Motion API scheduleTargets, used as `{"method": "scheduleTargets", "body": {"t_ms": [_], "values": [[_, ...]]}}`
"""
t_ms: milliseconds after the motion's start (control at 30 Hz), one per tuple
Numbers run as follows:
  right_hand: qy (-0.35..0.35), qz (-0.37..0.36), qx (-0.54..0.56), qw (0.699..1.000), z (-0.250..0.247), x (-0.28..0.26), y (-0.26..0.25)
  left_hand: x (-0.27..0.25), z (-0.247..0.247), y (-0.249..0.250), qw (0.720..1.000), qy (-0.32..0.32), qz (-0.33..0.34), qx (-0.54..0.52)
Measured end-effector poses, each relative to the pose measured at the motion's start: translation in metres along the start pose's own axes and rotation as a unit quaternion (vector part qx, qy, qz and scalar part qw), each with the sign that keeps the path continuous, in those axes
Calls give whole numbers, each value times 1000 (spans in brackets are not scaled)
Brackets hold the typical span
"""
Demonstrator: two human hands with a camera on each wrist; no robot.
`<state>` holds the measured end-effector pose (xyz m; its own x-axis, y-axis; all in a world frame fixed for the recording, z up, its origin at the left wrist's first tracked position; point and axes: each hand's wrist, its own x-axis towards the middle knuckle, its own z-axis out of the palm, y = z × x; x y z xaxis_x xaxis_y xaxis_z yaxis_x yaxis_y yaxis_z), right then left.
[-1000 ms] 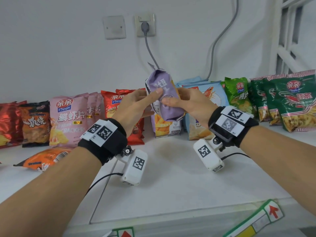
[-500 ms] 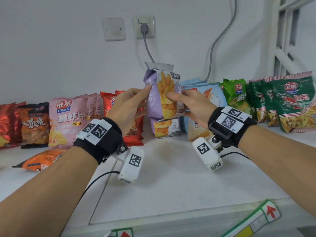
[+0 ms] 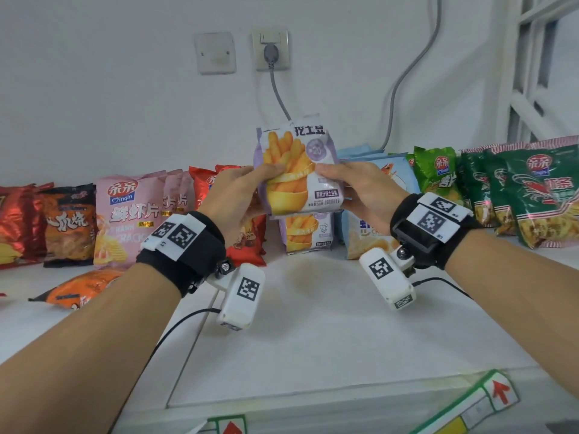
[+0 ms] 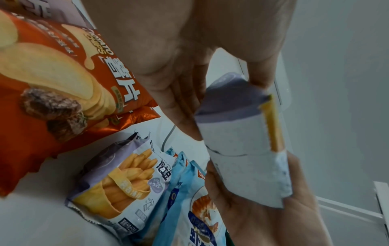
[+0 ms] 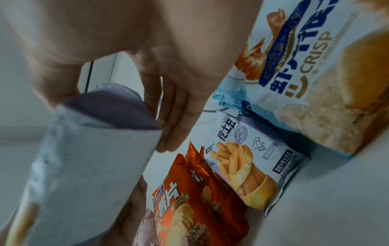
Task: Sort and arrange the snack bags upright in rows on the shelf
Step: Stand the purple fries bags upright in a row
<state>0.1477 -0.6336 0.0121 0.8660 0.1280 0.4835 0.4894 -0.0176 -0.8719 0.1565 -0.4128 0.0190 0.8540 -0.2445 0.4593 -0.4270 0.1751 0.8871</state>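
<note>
White laminate forms the shelf [image 3: 313,333] before us, a faint seam running across it toward its front lip, where green-edged labels with red arrows [image 3: 498,394] are stuck; behind it rises a pale grey wall [image 3: 109,98] with a blank cover plate [image 3: 215,52] and a socket [image 3: 270,50], a grey cable [image 3: 279,95] dropping from the plug. We hold the purple fries bag [image 3: 297,170] upright above the shelf, clear of the surface, print toward us; our left hand [image 3: 233,195] pinches its left edge, thumb on the front and fingers behind, and our right hand [image 3: 360,191] grips the right edge the same way (both wrist views show fingers flat against the bag's white back). Directly below, a second purple fries bag [image 3: 307,233] stands in the row along the wall; red chip bags [image 3: 247,239] stand to its left, then pink prawn cracker bags [image 3: 131,220]; light blue bags [image 3: 369,227] and green bags [image 3: 532,195] stand to its right. An orange bag [image 3: 81,288] lies flat at the left.
</note>
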Motion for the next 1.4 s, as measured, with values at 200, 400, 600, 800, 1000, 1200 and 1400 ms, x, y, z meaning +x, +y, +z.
{"method": "scheduleTargets", "body": {"t_ms": [200,400,600,800,1000,1200,1400], "values": [[2,55,1,998,-1,-3,-2,0,-2,-2,995,-12,-90,26],[-13,72,-9,997,-5,-1,0,1,-4,-5,988,-19,-120,91],[0,68,-16,998,-6,2,3,5,-4,-7,992,-12,-98,76],[-17,-30,-136,990,-10,3,7,5,-7,-7,990,-19,26,140],[-16,-187,-211,959,-12,3,3,1,-5,-5,967,-68,147,194],[6,-248,-222,943,-12,6,3,-4,-3,1,950,-70,206,224],[17,-229,-213,950,-15,6,4,-3,-1,-1,951,-57,179,244]]}}
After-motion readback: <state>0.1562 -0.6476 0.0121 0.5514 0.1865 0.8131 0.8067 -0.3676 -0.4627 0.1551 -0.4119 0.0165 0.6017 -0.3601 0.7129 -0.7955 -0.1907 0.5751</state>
